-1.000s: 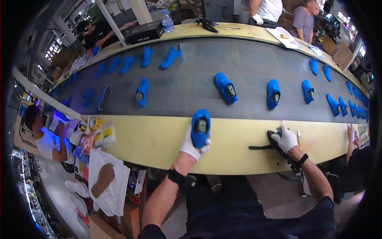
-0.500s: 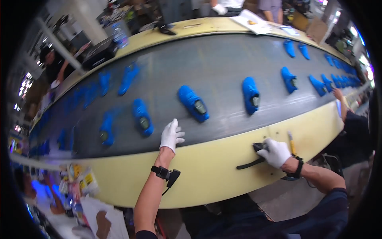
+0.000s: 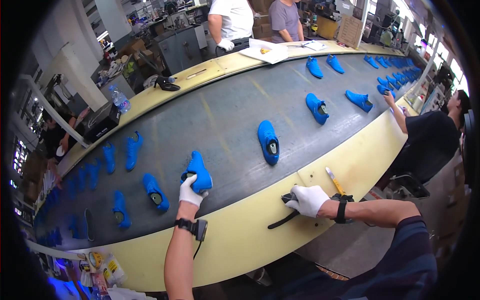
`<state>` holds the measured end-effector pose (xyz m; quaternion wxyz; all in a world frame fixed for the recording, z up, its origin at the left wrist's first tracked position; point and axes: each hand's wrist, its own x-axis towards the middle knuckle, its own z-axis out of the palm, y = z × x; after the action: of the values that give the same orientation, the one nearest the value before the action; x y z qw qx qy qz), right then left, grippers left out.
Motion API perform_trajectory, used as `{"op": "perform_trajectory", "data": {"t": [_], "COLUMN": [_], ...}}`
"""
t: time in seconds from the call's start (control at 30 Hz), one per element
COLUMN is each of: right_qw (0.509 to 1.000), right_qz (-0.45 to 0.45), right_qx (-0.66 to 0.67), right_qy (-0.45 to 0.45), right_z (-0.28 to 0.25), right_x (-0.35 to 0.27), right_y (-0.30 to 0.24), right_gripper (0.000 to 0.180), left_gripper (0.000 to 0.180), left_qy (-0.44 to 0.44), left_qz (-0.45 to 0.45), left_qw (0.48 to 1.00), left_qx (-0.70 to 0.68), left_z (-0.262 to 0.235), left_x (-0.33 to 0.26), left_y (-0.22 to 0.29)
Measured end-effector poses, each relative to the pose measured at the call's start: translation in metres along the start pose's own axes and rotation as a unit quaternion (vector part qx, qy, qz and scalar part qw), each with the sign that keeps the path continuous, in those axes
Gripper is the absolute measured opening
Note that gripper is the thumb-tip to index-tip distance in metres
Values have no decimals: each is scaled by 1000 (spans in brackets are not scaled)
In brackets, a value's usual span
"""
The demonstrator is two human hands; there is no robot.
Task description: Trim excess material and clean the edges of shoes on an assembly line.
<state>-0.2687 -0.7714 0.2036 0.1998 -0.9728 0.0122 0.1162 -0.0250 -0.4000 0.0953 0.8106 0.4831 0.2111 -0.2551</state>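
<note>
My left hand (image 3: 190,190), in a white glove, grips the heel of a blue shoe (image 3: 199,171) that sits on the dark grey conveyor belt (image 3: 225,125). My right hand (image 3: 307,199), also gloved, is closed on a black tool (image 3: 284,216) lying on the yellow edge of the line (image 3: 250,235). A small yellow-handled tool (image 3: 334,180) lies just right of that hand. Another blue shoe (image 3: 268,141) rests on the belt further right.
Several more blue shoes lie along the belt on both sides. A person in black (image 3: 430,135) reaches onto the belt at right. Two people (image 3: 235,22) stand across the belt. A water bottle (image 3: 120,99) and black box (image 3: 101,121) sit on the far edge.
My left hand has closed on the heel of a blue shoe on the belt, after reaching out open. My right hand stays on the black tool. The view shifted.
</note>
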Motion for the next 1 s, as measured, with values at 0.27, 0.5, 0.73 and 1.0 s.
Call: {"op": "perform_trajectory", "data": {"t": [0.27,0.5,0.73,1.0], "right_qw": [998,978,903,851], "right_qz": [-32,-122,-428,-377], "right_qx": [-20,-64,19,-253], "right_qy": [40,157,-10,-265], "right_z": [-1,12,56,70], "right_x": [-1,10,-42,-31], "right_y": [-2,7,-153,-239], "right_gripper": [39,32,26,48], "left_gripper": [49,64,64,45], "left_qy": [39,187,220,230], "left_qz": [229,330,316,339], "left_qw": [909,734,711,701], "left_qx": [345,563,588,584], "left_z": [-43,-37,-31,-15], "left_x": [-228,-300,-329,-337], "left_y": [-85,-208,-225,-225]}}
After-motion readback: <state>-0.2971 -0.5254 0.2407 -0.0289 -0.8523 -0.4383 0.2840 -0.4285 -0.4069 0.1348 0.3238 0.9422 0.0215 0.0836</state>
